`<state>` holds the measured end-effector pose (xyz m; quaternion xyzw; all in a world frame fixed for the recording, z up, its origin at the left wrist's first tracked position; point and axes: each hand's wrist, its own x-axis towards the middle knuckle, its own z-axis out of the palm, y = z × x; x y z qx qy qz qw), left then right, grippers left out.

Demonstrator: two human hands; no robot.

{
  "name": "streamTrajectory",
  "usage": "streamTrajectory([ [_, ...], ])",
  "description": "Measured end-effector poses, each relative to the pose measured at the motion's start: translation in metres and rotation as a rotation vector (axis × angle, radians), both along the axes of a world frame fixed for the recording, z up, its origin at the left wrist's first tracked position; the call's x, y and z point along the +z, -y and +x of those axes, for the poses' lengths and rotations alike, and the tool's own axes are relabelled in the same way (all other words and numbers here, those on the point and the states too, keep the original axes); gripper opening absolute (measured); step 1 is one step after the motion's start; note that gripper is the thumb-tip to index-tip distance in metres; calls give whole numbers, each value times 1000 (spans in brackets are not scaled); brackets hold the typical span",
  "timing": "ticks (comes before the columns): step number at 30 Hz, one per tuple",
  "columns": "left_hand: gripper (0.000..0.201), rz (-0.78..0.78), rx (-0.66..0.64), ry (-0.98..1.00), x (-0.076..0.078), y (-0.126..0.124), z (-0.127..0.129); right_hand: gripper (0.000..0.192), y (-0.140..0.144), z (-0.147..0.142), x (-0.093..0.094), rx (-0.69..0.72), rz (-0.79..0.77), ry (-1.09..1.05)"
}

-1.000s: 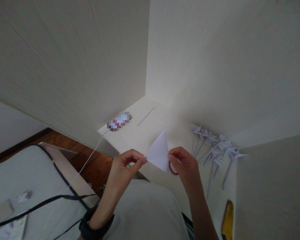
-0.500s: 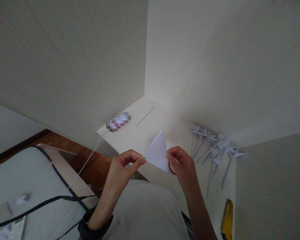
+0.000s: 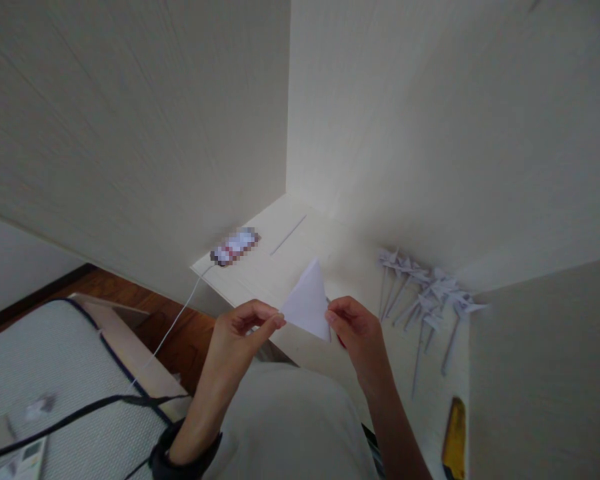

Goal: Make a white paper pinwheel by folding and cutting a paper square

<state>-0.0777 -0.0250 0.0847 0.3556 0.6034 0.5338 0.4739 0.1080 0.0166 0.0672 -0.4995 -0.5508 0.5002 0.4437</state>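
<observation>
Fingers (image 3: 275,321) of the left hand (image 3: 240,330) are pinching the left corner of a folded white paper triangle (image 3: 307,303), while the right hand (image 3: 357,333) is pinching its lower right corner between thumb and forefinger. Both hands are holding the paper up in the air above the person's lap, its point aiming upward, in front of the pale desk (image 3: 300,247). On the desk to the right, a cluster of paper pinwheels (image 3: 425,293) is lying, and a yellow tool (image 3: 454,437) is resting nearer the edge.
</observation>
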Motion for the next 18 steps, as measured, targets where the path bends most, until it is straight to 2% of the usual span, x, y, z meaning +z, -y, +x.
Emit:
streamTrajectory([
  [5, 12, -2, 1, 19, 0, 0, 0, 11, 2, -2, -1, -18, -9, -11],
  [13, 11, 50, 5, 8, -8, 0, -7, 6, 1, -2, -6, 18, -49, -52],
  [18, 12, 21, -4, 31, -7, -1, -5, 7, 2, -2, -6, 1, -67, -61],
])
